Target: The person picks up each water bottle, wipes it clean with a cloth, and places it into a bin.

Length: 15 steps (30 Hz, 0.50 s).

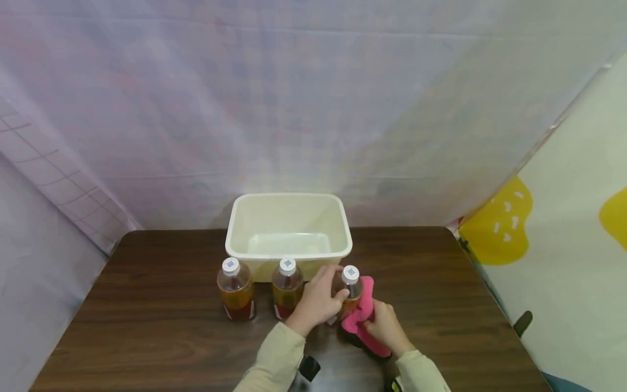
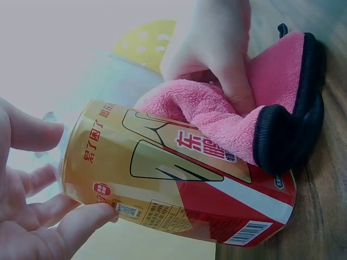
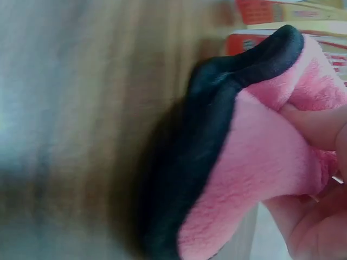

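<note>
My left hand (image 1: 320, 298) holds the rightmost drink bottle (image 1: 350, 291) around its upper part, below the white cap. In the left wrist view that bottle (image 2: 162, 173) has a gold and red label, and thumb and fingers reach round its shoulder. My right hand (image 1: 387, 326) grips a bunched pink cloth (image 1: 364, 310) with black edging, which lies against the bottle's right side. Up close in the right wrist view, the cloth (image 3: 260, 146) is fluffy and folded, pinched by the thumb and fingers. Part of its black border hangs down near the tabletop.
Two similar bottles stand to the left, one at the far left (image 1: 237, 291) and one in the middle (image 1: 287, 291). Behind them is a cream plastic tub (image 1: 290, 256) on the dark wooden table (image 1: 147, 326). A pale curtain (image 1: 294, 109) hangs behind the table.
</note>
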Each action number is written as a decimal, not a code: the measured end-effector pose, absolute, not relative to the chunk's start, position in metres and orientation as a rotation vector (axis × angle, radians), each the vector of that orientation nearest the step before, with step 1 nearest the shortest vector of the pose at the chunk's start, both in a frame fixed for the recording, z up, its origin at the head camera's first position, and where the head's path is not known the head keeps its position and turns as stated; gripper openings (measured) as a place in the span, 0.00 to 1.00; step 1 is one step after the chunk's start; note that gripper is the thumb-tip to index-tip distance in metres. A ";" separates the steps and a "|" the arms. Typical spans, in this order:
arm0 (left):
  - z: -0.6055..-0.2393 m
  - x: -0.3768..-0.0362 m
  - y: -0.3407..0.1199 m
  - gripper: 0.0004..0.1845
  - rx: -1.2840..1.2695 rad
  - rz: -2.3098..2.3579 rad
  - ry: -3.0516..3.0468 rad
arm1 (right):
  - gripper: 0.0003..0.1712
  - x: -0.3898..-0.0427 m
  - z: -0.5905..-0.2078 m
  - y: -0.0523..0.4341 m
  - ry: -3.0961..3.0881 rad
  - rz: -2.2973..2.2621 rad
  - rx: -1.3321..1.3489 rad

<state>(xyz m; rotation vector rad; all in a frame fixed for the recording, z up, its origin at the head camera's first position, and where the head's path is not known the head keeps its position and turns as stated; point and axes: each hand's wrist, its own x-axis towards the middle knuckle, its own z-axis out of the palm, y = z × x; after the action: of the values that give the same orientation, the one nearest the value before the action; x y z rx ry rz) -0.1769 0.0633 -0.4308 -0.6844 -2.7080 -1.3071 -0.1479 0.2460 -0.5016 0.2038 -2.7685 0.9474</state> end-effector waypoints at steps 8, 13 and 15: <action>-0.431 -0.179 0.062 0.22 -0.691 -1.304 -2.711 | 0.12 -0.149 -0.506 0.245 -2.763 0.985 0.150; -0.430 -0.179 0.061 0.21 -0.695 -1.337 -2.710 | 0.12 -0.146 -0.500 0.246 -2.756 1.008 0.176; -0.429 -0.178 0.061 0.21 -0.692 -1.355 -2.708 | 0.12 -0.145 -0.495 0.246 -2.761 1.010 0.205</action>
<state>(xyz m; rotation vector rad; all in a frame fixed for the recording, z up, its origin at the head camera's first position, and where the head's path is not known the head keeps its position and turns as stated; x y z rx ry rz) -0.1782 0.0610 -0.4292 -0.6920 -2.7076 -1.3550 -0.1448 0.2462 -0.4949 0.2048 -2.7608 1.0101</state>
